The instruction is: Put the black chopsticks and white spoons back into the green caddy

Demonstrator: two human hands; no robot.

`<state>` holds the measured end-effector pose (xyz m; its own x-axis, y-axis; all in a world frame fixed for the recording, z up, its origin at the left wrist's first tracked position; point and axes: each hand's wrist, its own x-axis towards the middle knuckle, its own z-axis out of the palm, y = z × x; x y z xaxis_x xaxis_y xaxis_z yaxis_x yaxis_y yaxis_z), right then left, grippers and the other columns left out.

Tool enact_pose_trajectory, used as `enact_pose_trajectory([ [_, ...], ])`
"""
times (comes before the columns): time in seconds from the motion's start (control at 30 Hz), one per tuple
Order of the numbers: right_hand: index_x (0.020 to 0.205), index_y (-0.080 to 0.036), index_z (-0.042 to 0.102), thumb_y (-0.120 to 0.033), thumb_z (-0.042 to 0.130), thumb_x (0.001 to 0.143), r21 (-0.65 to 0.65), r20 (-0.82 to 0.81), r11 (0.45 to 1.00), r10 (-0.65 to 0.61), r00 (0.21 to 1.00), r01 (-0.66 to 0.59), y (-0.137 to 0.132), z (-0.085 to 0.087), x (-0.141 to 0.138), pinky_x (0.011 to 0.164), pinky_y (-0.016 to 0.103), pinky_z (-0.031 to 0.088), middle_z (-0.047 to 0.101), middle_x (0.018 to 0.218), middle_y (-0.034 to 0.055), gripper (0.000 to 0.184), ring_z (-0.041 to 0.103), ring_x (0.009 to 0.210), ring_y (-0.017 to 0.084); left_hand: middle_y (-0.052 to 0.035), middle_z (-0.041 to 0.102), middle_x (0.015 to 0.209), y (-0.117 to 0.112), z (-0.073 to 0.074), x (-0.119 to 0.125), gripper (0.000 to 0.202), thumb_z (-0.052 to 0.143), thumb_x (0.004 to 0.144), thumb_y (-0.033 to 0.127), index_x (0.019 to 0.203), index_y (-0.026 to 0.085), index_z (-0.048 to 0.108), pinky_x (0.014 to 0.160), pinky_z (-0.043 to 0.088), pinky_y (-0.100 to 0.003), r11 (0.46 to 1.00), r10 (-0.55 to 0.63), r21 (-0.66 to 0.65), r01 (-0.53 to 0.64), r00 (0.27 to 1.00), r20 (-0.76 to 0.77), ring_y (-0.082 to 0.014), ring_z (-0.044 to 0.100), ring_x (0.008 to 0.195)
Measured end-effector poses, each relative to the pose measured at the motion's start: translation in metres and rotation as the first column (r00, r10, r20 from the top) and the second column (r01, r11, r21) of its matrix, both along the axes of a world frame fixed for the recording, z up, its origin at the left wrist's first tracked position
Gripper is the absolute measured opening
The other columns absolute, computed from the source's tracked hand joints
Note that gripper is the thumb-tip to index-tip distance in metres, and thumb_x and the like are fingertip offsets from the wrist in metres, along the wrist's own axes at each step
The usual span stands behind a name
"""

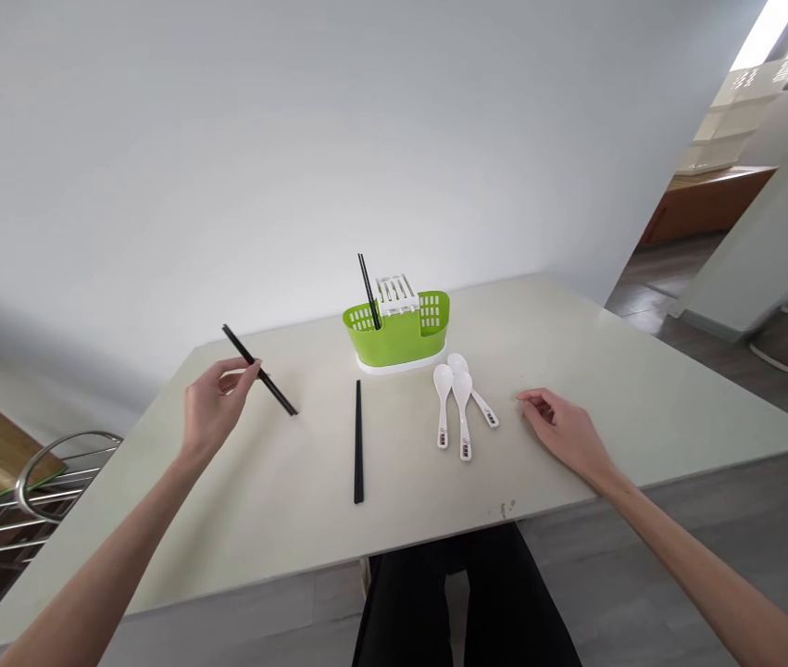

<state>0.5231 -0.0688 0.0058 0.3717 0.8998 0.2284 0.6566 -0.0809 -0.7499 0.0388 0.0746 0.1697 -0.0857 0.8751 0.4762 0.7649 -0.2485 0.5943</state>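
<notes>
Black, thin & straight, matt in finish: the held sticks (275, 389) are seen as one dark line, so whether one or two are gripped can't be told. They are pinched approx. mid-length between thumb & fingertips of the L hand (213, 403), which is raised over the left part of the table (644, 398). The sticks are tilted, far end up & to the left, near end down & to the right; whether the lower tip is on the tabletop or just above it can't be told. The R hand (564, 428) is kept well apart from them on the opp. side, palm down, fingers loosely bent, nothing clamped, just right of the spoons (461, 408). Three white spoons are laid bowls-away, close together at the bowls. Between the hands the flat sticks (358, 454), also black, are laid straight, pointing at the caddy (394, 338). The caddy is green & slotted, w/ a white base & white insert (397, 289); upright sticks (368, 287) are stood in its left end.
</notes>
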Motion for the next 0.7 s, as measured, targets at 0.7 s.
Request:
enact_pose_trajectory([
  [0.7, 0.105, -0.025, 0.072, -0.050, 0.049, 0.095, -0.006, 0.005, 1.000, 0.004, 1.000, -0.004, -0.001, 0.001, 0.001, 0.078, 0.037, 0.051, 0.079, 0.096, 0.0064, 0.035, 0.070, 0.079, 0.024, -0.0080, 0.083, 0.100, -0.013, -0.011, 0.005, 0.039, 0.081, 0.081, 0.056, 0.101, 0.024, 0.073, 0.051, 0.053, -0.026, 0.998, -0.031, -0.053, 0.043, 0.980, 0.196, -0.0300, 0.080, 0.100],
])
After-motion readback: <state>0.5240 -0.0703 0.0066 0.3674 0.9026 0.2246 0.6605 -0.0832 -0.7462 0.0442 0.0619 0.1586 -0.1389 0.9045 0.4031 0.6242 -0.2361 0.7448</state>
